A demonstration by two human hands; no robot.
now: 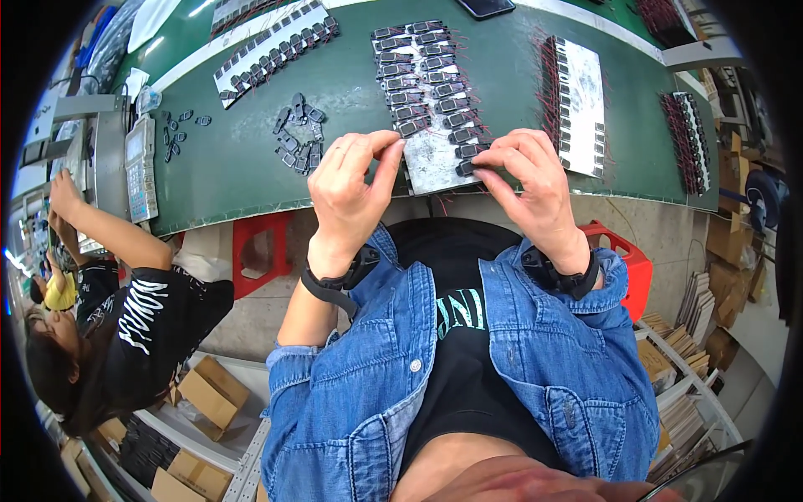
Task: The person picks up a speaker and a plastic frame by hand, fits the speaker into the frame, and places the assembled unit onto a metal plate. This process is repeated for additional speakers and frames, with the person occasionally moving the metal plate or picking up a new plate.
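Note:
A whitish strip board (428, 159) lies on the green table, bearing two rows of small black modules (406, 81) with thin red wires. My right hand (535, 180) pinches a black module (465, 169) between thumb and fingertips at the near end of the right row. Across from it, my left hand (347, 180) is closed in a pinch beside the board's left edge, close to the last module of the left row. Whatever its fingertips hold is too small or hidden to make out. Loose black modules (299, 138) are piled on the table left of the board.
More loaded boards lie at the upper left (276, 52) and right (584, 105), with another bundle (687, 142) at the far right. Left are scattered black parts (171, 134) and a keypad device (140, 171). A person (125, 326) works there. Red stools (261, 251) stand below the table.

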